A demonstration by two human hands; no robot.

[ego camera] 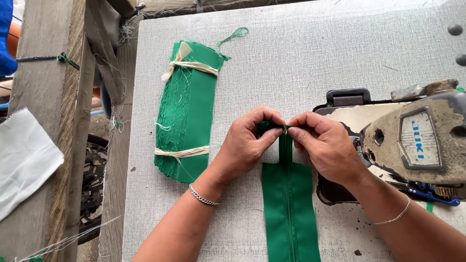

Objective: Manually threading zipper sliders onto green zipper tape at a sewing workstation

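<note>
To my right, on the head of the worn sewing machine, sits a shield-shaped badge, pale grey with blue lettering and a dark rim. I see no packages, signs or screens on my table.

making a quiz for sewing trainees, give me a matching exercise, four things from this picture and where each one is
1 green zipper strip
2 tied bundle of green fabric
3 sewing machine
4 white cloth

a far left, off the table
b right side of the table
c pinched at its top end by the left hand and the right hand
d on the table, left of the hands

1-c, 2-d, 3-b, 4-a
</note>
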